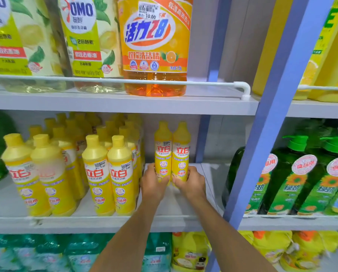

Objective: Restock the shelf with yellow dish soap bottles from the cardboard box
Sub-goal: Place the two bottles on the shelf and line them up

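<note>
Two yellow dish soap bottles stand upright side by side deep on the middle shelf (185, 207). My left hand (153, 182) grips the base of the left bottle (163, 150). My right hand (191, 181) grips the base of the right bottle (181, 152). Both arms reach in from below. To the left, several rows of the same yellow bottles (109, 173) fill the shelf front to back. The cardboard box is out of view.
Above, large OMO bottles (81, 38) and an orange detergent jug (154, 46) stand behind a white rail (240, 88). A blue upright post (266, 138) bounds the bay on the right; green pump bottles (293, 173) stand beyond it. Teal and yellow refill packs fill the lower shelf.
</note>
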Demonstrator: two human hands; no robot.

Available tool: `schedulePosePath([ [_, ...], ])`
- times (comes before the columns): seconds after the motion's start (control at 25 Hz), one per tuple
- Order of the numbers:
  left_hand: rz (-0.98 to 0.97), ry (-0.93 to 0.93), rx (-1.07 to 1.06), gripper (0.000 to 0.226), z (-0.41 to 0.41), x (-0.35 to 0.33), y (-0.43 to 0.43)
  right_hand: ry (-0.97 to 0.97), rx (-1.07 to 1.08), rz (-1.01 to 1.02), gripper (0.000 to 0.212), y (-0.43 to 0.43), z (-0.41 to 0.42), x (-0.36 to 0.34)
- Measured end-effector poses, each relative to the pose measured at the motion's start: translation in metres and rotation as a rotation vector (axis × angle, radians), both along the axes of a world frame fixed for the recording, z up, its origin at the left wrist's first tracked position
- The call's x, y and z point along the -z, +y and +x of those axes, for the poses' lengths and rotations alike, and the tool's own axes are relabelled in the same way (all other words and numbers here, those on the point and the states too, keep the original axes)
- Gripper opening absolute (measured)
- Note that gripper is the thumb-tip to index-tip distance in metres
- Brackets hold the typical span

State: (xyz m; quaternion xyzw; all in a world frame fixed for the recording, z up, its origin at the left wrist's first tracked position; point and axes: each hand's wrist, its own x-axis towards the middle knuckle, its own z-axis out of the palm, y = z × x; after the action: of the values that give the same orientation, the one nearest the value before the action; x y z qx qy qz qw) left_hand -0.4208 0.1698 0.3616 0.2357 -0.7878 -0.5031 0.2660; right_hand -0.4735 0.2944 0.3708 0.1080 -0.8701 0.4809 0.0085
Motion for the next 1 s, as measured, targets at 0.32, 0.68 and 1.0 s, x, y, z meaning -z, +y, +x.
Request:
schedulePosePath([
  [0.32, 0.067, 0.100, -0.108, 0.033, -0.068, 0.039, -0.027, -0.035, 0.155, -0.090, 0.040, -0.029, -0.050, 0.022],
  [0.68, 0.166, 0.137, -0.161, 0.042, -0.094, 0.037, -0.039, 0.009, 0.242, -0.112, 0.043, -0.050, -0.076, 0.028],
  [1.0, 0.131, 0.151, -0.165, 0.034, -0.097, 0.031, -0.039, 0.032, 0.206, -0.086, 0.045, -0.050, -0.085, 0.030],
])
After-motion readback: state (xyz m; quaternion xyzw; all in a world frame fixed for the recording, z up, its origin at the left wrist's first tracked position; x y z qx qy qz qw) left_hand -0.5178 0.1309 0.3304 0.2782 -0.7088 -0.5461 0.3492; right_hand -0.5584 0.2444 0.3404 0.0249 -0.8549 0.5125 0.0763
